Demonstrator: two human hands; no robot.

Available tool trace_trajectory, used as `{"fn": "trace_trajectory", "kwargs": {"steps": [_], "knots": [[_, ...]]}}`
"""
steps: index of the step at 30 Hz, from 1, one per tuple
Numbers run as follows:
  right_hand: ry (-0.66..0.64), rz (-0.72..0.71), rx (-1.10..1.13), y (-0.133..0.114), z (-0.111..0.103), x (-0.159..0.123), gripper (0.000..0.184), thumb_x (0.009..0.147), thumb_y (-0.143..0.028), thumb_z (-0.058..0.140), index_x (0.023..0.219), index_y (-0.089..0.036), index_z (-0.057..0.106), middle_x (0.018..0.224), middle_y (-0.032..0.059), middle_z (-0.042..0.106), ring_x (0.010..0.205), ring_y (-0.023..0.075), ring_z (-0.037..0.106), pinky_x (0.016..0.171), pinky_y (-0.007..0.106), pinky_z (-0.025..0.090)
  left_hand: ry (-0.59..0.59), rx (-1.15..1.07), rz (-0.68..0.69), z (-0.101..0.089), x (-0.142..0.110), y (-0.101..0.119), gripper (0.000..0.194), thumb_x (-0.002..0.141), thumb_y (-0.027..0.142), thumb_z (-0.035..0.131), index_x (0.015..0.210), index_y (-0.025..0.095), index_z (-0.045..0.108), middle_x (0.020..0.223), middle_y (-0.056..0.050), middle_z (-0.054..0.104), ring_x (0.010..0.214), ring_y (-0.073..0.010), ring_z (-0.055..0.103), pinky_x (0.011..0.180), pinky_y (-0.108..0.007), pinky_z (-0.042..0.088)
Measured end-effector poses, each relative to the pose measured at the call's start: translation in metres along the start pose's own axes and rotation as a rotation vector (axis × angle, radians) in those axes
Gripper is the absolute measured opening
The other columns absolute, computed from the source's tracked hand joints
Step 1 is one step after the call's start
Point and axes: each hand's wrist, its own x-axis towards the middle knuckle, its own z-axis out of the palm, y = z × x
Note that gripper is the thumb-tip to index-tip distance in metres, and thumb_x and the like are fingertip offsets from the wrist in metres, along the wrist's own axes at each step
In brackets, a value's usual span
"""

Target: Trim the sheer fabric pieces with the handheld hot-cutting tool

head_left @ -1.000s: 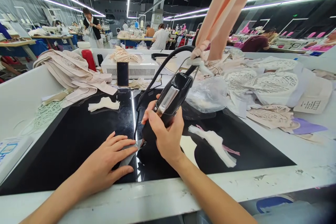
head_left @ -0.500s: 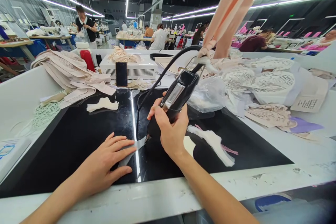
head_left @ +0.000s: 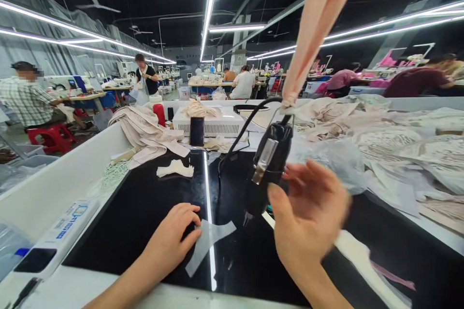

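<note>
My left hand (head_left: 170, 236) rests on the black board (head_left: 145, 207), its fingers curled and its thumb and index tips close together on the left edge of a thin translucent piece of fabric (head_left: 210, 241). A black handheld power tool (head_left: 270, 164) with a metal lever and a pointed tip hangs upright, tip down, on a wire loop from a knotted pink fabric strip (head_left: 311, 38). My right hand (head_left: 308, 212), blurred, is just right of the tool with fingers apart and nothing in them. Whether a fingertip still brushes the tool I cannot tell.
A cream scrap (head_left: 176, 169) lies on the board's far side; a white strip (head_left: 358, 260) lies at right. Behind stand a white vented box (head_left: 181, 123) and a phone (head_left: 197, 131). Fabric piles (head_left: 145, 130) flank the board. Co-workers sit and stand beyond.
My right hand has let go of the power tool and moved right; the tool now hangs by itself. My left fingers have drawn in from lying flat. The view has shifted.
</note>
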Motion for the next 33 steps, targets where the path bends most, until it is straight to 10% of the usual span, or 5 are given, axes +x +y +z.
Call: {"fn": "trace_trajectory", "kwargs": {"steps": [2, 6, 14, 23, 33], "knots": [[-0.056, -0.188, -0.034, -0.007, -0.005, -0.006, 0.034, 0.081, -0.011, 0.073, 0.110, -0.027, 0.066, 0.094, 0.0029, 0.066, 0.086, 0.0194, 0.064, 0.081, 0.034, 0.054, 0.009, -0.013, 0.007, 0.000, 0.001, 0.001, 0.009, 0.092, 0.016, 0.058, 0.089, 0.023, 0.062, 0.122, -0.007, 0.068, 0.127, -0.0271, 0.055, 0.109, -0.048, 0.046], [-0.790, -0.347, -0.163, -0.008, -0.001, -0.028, 0.030, 0.090, -0.011, 0.058, 0.116, -0.026, 0.061, 0.092, 0.0043, 0.073, 0.082, 0.0216, 0.071, 0.070, 0.034, 0.059, 0.037, -0.070, -0.002, 0.002, 0.003, 0.002, 0.009, 0.092, 0.017, 0.056, 0.088, 0.023, 0.061, 0.116, -0.006, 0.069, 0.121, -0.0252, 0.058, 0.108, -0.043, 0.046], [-1.170, 0.120, -0.289, 0.021, 0.022, -0.040, 0.009, 0.100, -0.028, 0.047, 0.104, -0.024, 0.054, 0.084, 0.0006, 0.067, 0.075, 0.0200, 0.065, 0.070, 0.035, 0.054, 0.055, -0.232, -0.118, -0.019, 0.005, 0.003, 0.011, 0.096, 0.024, 0.051, 0.088, 0.022, 0.058, 0.079, 0.003, 0.064, 0.072, -0.0155, 0.060, 0.068, -0.027, 0.047], [-1.130, 0.649, 0.025, 0.033, 0.059, -0.037, 0.027, 0.087, -0.046, 0.059, 0.079, -0.022, 0.051, 0.066, -0.0057, 0.046, 0.061, 0.0123, 0.045, 0.058, 0.025, 0.041, 0.112, -0.480, -0.229, -0.046, 0.028, -0.024, 0.020, 0.086, 0.038, 0.060, 0.089, 0.019, 0.056, 0.067, 0.005, 0.056, 0.060, -0.0117, 0.054, 0.057, -0.022, 0.040], [-0.990, 0.474, -0.248, 0.075, 0.111, -0.029, 0.016, 0.088, -0.029, 0.054, 0.087, -0.020, 0.068, 0.075, 0.0015, 0.066, 0.070, 0.0185, 0.063, 0.062, 0.028, 0.051, 0.234, -0.330, -0.311, -0.066, 0.086, -0.067, 0.028, 0.097, 0.036, 0.061, 0.116, 0.015, 0.059, 0.091, -0.002, 0.066, 0.069, -0.0142, 0.065, 0.061, -0.029, 0.055]]}}
